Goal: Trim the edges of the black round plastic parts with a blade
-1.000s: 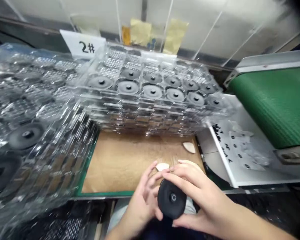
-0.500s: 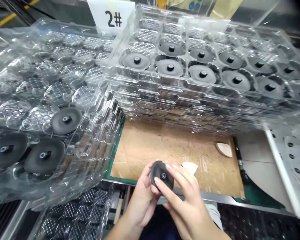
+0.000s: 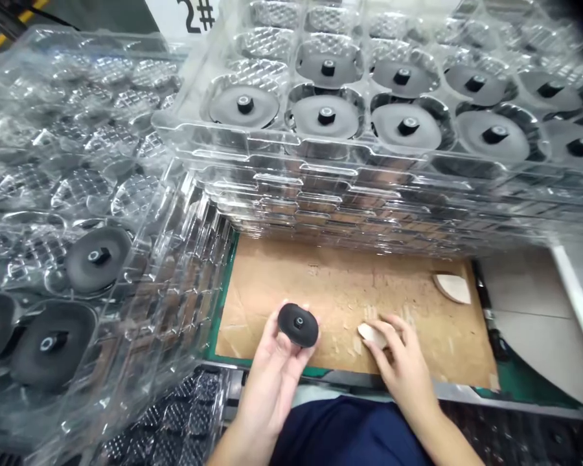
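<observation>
Brown card (image 3: 320, 278) covers most of the tabletop (image 3: 539, 388) in the head view, with green showing along its edges. Clear trays rise in two stacks: left trays (image 3: 87, 149) down the left of the frame, rear trays (image 3: 252, 145) across the top and upper right, both with dark discs (image 3: 243, 109) in some pockets. A sign (image 3: 179, 19) reading "2#" is cut off at the top edge.

Below the centre of the frame, the left hand (image 3: 276, 366) grasps a black disc (image 3: 291, 319), thumb at its near rim and the other fingers mostly hidden beneath, its stub facing up. Right of it, the right hand (image 3: 403, 356) pinches a white pad (image 3: 370, 334) between thumb and forefinger, low over the card; whether the pad touches the card I cannot tell. A second pad (image 3: 454, 288) lies apart, near the card's right edge.

The disc looks light and fairly stiff, its matt face probably not very slippery; the rim is the sensible hold, leaving stub and face clear. The pad seems lighter, perhaps slightly soft, and is best taken by its edges, without hard squeezing.
</observation>
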`<state>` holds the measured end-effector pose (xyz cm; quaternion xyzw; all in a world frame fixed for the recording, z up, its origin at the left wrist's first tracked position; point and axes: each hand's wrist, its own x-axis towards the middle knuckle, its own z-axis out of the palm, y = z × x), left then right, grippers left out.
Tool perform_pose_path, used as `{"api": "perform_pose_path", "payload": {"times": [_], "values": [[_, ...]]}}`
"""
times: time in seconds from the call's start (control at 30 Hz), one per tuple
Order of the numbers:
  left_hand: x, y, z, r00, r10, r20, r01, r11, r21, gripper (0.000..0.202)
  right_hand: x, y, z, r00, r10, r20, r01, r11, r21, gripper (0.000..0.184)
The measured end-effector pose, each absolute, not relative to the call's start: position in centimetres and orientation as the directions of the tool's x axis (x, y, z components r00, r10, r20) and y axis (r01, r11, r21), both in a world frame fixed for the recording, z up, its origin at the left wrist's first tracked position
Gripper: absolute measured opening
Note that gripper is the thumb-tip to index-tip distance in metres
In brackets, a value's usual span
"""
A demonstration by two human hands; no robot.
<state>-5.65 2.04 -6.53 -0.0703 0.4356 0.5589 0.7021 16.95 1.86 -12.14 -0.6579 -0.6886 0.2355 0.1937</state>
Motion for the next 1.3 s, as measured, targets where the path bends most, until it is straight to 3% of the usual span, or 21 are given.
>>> {"api": "perform_pose_path", "payload": {"times": [0.1,0.23,0.3,0.37,0.5,0.67,0.8,0.97,1.07,1.17,1.3], "values": [[-5.3,2.3,-6.3,-0.001,0.73,-0.684,-0.835,0.376,0.403,0.048,16.2,3.1,-10.9,-0.107,0.992,-0.066,0.76,0.039,-0.649,0.029],[-4.4,2.7,-5.3,0.048,0.752,-0.658,-0.79,0.432,0.436,0.047,13.3,5.4,-5.5,-0.15,0.987,-0.056,0.666,0.059,-0.744,0.019],[-4.0,2.7,-4.7,0.083,0.758,-0.647,-0.755,0.472,0.455,0.052,11.2,6.0,-2.4,-0.189,0.981,0.042,0.481,0.129,-0.867,0.019],[-3.9,2.6,-4.1,0.12,0.753,-0.647,-0.72,0.514,0.466,0.055,9.6,6.0,0.0,-0.29,0.949,0.123,0.439,0.246,-0.864,0.024],[-3.8,2.2,-3.0,0.099,0.77,-0.63,-0.694,0.507,0.511,0.052,8.9,5.9,2.4,-0.521,0.853,-0.01,0.475,0.28,-0.834,0.024],[-3.0,2.2,-1.6,0.123,0.791,-0.599,-0.661,0.516,0.545,0.048,9.8,5.0,2.7,-0.367,0.887,0.28,0.429,0.428,-0.795,0.023],[-2.6,2.1,-1.2,0.142,0.797,-0.588,-0.661,0.518,0.543,0.053,10.5,4.1,2.9,-0.436,0.884,0.169,0.381,0.351,-0.855,0.018],[-1.9,1.7,-0.4,0.18,0.808,-0.562,-0.629,0.533,0.566,0.045,11.1,4.3,3.4,-0.334,0.89,0.311,0.415,0.435,-0.799,0.023],[-1.7,1.7,0.2,0.186,0.797,-0.574,-0.647,0.539,0.539,0.05,12.9,3.7,3.6,-0.446,0.866,0.224,0.365,0.405,-0.838,0.019],[-1.1,2.1,0.4,0.217,0.792,-0.57,-0.66,0.55,0.512,0.052,14.7,2.9,3.5,-0.408,0.905,0.118,0.501,0.33,-0.8,0.017],[-0.1,2.8,0.6,0.174,0.807,-0.565,-0.655,0.523,0.545,0.046,14.9,2.2,3.3,-0.249,0.931,0.265,0.648,0.364,-0.669,0.021]]}}
